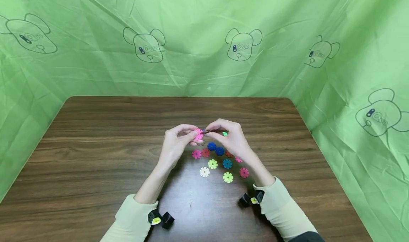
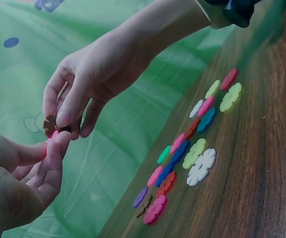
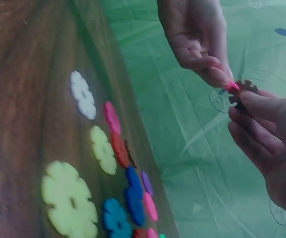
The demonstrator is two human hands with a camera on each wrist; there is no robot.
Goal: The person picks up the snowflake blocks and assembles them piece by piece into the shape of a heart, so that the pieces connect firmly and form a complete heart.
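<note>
My left hand pinches a pink notched plastic disc between thumb and fingers, above the wooden table. Facing it, my right hand pinches a brown notched disc by its edge. The two discs meet edge to edge at an angle; whether their notches are interlocked I cannot tell. Below the hands, loose flower-shaped discs lie flat: a white disc, yellow-green discs, dark blue discs, a teal disc and pink discs. The right hand partly hides some of them in the head view.
A wood-grain table extends to both sides. Green cloth with bear-face drawings hangs behind and beside it. Near the far discs lie a purple disc and another brown disc. A green disc lies close by.
</note>
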